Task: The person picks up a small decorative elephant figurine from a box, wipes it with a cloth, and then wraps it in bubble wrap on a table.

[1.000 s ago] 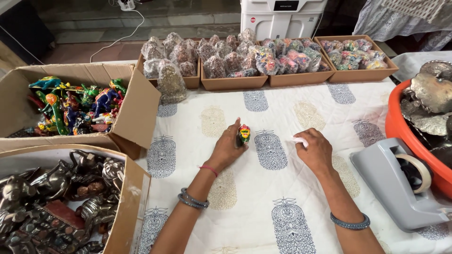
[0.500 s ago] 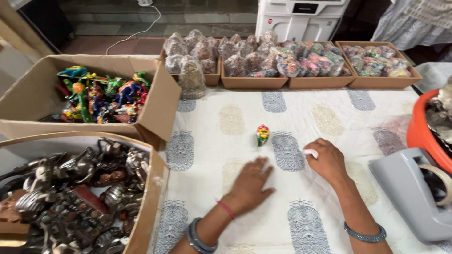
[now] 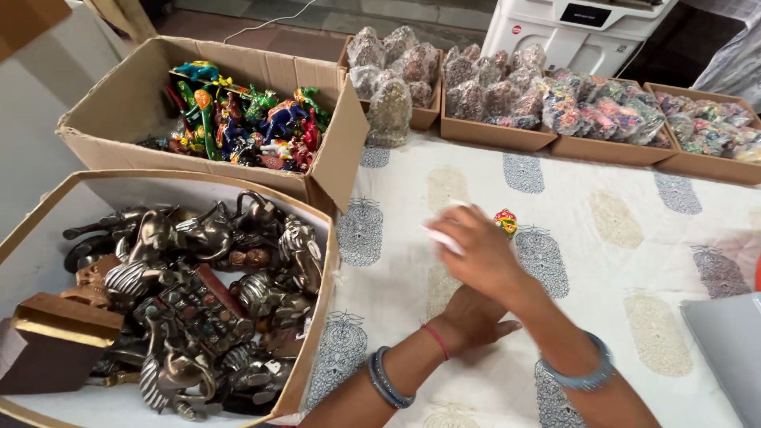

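Note:
A small painted figurine (image 3: 506, 222) in red, yellow and green stands upright on the printed white cloth (image 3: 634, 238). My right hand (image 3: 479, 254) hovers just left of it, pinching a small white piece (image 3: 441, 236) whose kind I cannot make out. My left hand (image 3: 476, 317) rests flat on the cloth, below and partly under my right forearm, holding nothing. Both wrists wear bangles, and the left also has a red thread.
At the left stands a cardboard box of dark metal figurines (image 3: 198, 301). Behind it is a box of colourful painted animals (image 3: 238, 119). Low trays of plastic-wrapped figurines (image 3: 555, 103) line the back, before a white machine (image 3: 579, 24). A grey object (image 3: 729, 349) sits at the right edge.
My left hand let go of the painted figurine, left it standing, and dropped flat onto the cloth. My right hand carried the white piece leftward past the figurine. The view swung left.

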